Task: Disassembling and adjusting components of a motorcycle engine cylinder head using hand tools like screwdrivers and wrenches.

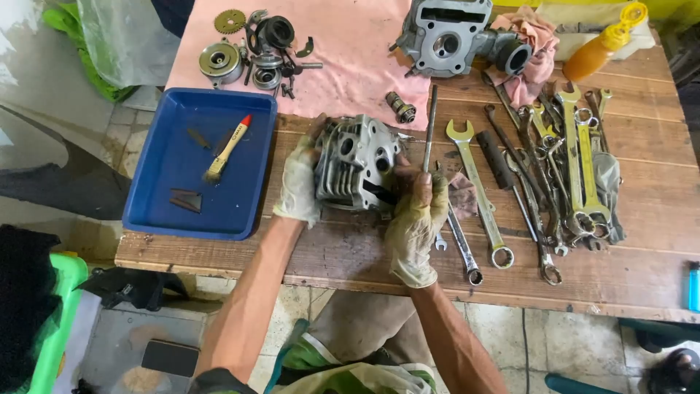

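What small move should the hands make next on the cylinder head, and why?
Probably keep the left hand braced on the cylinder head and draw the dark flat tool in the right hand along its face. The tool's tip already lies on the head, which stands tilted on the wooden table.

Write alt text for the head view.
Two gloved hands, left hand and right hand, grip a finned metal cylinder head on a wooden workbench, between a blue tray and scattered wrenches.
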